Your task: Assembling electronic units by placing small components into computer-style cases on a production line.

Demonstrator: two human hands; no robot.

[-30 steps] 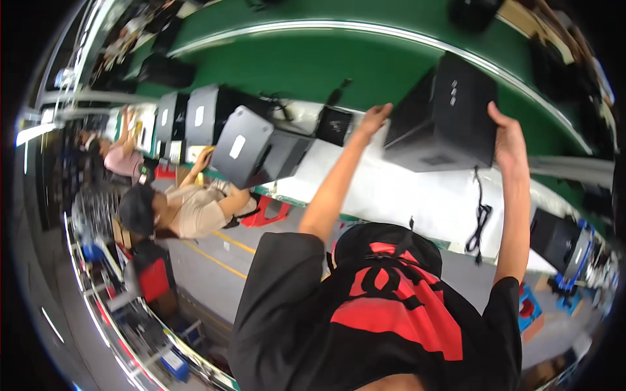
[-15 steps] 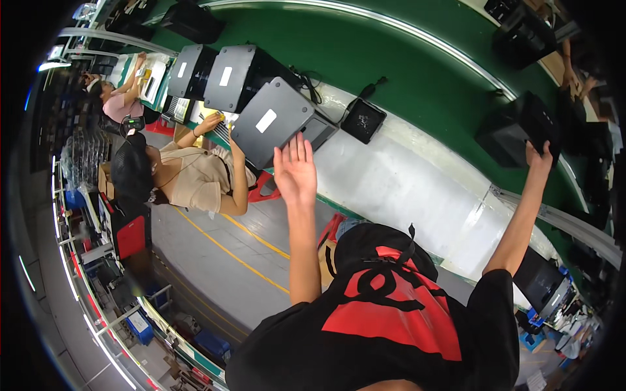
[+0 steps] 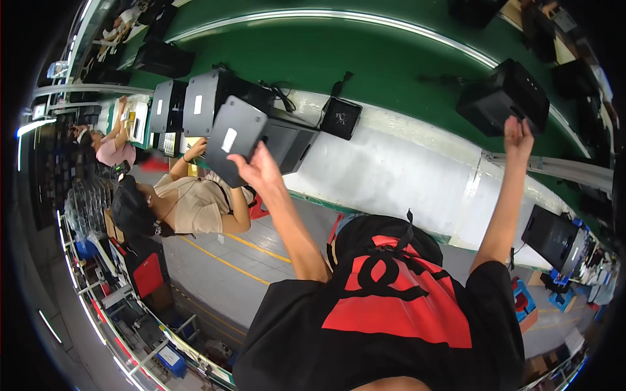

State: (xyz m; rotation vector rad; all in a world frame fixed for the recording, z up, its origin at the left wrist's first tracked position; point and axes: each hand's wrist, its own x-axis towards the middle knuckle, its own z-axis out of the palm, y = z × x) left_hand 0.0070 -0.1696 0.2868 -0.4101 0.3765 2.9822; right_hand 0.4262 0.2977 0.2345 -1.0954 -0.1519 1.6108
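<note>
My left hand [image 3: 263,171] is at a large black box whose grey panel [image 3: 238,133] with a white label faces me. Its thumb is spread away from the fingers and lies over the panel near the edge; the fingers reach along the box's side. On the right, my right hand [image 3: 518,135] has its fingers stretched up against the lower edge of another black box [image 3: 507,98], which rests by the green belt. A black tray [image 3: 341,118] with small parts in it lies between the two boxes, nearer the left one.
A whitish work surface [image 3: 385,163] runs beside the green belt [image 3: 365,55]. More black boxes [image 3: 202,104] line up on the left, with black cables [image 3: 283,98] behind. A co-worker in a beige shirt [image 3: 195,205] sits close on the left. A dark panel-like unit [image 3: 551,238] lies far right.
My left hand has turned from palm-up to thumb-out against the left box, which has turned slightly and shifted left. My right hand's fingers now lie lower on the right box.
</note>
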